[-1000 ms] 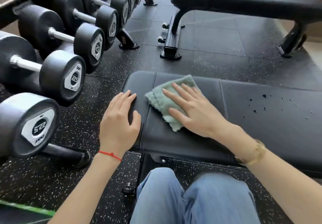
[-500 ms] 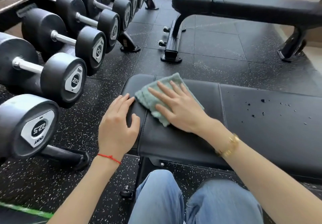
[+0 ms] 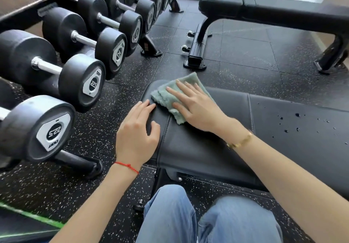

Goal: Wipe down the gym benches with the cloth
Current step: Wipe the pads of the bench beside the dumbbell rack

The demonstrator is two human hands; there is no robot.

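Observation:
A black padded gym bench lies across the view in front of my knees. A folded pale green cloth sits on the bench's left end pad, near its far edge. My right hand presses flat on the cloth with straight, spread fingers. My left hand rests on the left end of the pad, fingers relaxed, fingertips just short of the cloth. Water droplets dot the bench's long pad to the right. A second black bench stands further back.
A rack of black dumbbells runs along the left, close to the bench end. The second bench's metal foot with wheels stands on the speckled rubber floor between the two benches. My knees in blue jeans are below.
My right hand has slid the cloth leftward and away from me, toward the far left corner of the end pad. My left hand has stayed on the pad's end.

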